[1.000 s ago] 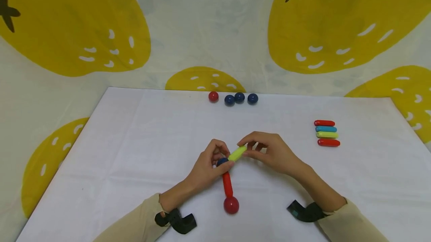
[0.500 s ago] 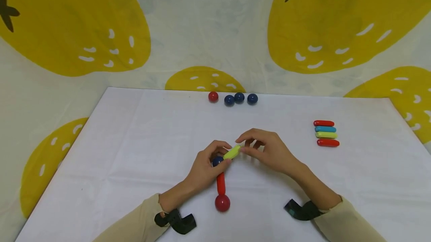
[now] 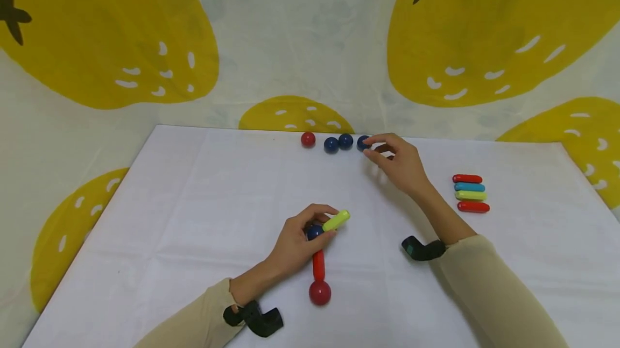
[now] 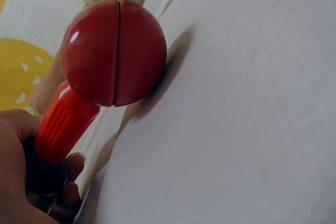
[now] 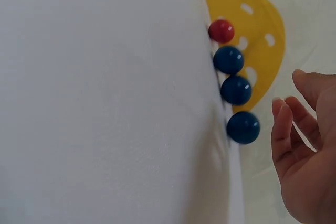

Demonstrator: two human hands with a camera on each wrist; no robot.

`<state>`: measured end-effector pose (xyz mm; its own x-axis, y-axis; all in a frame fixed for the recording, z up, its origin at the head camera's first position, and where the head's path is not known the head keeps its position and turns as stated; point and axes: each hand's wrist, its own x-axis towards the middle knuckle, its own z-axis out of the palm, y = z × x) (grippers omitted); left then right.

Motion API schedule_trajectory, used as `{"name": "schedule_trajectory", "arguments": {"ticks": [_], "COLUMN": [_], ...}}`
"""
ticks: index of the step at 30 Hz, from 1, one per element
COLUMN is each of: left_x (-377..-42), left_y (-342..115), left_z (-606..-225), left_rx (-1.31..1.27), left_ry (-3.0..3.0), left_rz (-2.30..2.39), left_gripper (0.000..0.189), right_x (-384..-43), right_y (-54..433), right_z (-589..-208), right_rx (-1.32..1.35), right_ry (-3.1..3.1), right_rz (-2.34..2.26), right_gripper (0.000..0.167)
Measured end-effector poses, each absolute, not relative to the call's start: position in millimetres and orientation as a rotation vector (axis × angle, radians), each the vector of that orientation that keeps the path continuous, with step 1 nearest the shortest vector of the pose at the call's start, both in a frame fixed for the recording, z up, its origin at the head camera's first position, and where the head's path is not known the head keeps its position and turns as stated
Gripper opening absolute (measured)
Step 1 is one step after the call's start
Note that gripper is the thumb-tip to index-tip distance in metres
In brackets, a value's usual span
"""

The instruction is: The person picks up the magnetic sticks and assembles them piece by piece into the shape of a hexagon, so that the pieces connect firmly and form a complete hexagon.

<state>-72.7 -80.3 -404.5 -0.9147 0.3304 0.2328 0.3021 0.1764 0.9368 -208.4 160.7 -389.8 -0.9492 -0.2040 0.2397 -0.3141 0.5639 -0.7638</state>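
My left hand [image 3: 293,243] grips a dark blue ball [image 3: 314,232] near the table's middle. From that ball a yellow-green stick [image 3: 337,220] points up to the right, and a red stick [image 3: 318,265] runs toward me to a larger red ball [image 3: 320,293]. The left wrist view shows the red ball [image 4: 113,53] large, a groove across it. At the far edge my right hand [image 3: 399,162] reaches with parted fingers to the rightmost loose blue ball [image 3: 361,143]. In the right wrist view its fingertips [image 5: 284,114] are apart from that blue ball [image 5: 243,127].
Two more blue balls [image 3: 331,145] and a small red ball [image 3: 308,139] line the far table edge. At the right lie a red stick [image 3: 467,178], a blue stick [image 3: 469,187], a yellow-green stick [image 3: 470,196] and another red stick [image 3: 473,207]. A patterned cloth [image 3: 310,41] hangs behind.
My right hand has let go of the yellow-green stick and moved up to the far blue balls. The left hand stays in place; the red-ball end has swung slightly left.
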Motion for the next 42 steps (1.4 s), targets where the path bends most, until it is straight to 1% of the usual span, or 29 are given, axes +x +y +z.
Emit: {"name": "schedule_trajectory", "arguments": {"ticks": [5,9,19,26,33,38,42], "left_x": [-74,-74,-71,-72,-72,-73,-73], "left_y": [-79,-78,-79,-80,-80,-80,-81], "left_z": [-406,-405,-402,-403,-402,-402,-402], "left_rx": [0.65,0.643,0.594,0.566,0.559,0.565,0.56], "left_ry": [2.41,2.415,2.422,2.408,2.413,2.415,2.42], "left_rz": [1.933,1.939,1.915,1.908,1.906,1.91,1.888], "left_gripper": [0.033,0.033,0.032,0.032,0.032,0.033,0.033], "right_x": [-227,-236,-247,-249,-233,-209,-185], "right_y": [159,156,154,156,162,167,169], "right_z": [-405,-417,-422,-428,-415,-401,-394], "right_rx": [0.275,0.21,0.229,0.102,0.125,0.194,0.299], "right_ry": [-2.705,-2.674,-2.712,-2.741,-2.708,-2.657,-2.689], "right_rz": [1.37,1.421,1.302,1.353,1.485,1.628,1.623], "right_gripper": [0.037,0.042,0.041,0.041,0.046,0.047,0.047]}}
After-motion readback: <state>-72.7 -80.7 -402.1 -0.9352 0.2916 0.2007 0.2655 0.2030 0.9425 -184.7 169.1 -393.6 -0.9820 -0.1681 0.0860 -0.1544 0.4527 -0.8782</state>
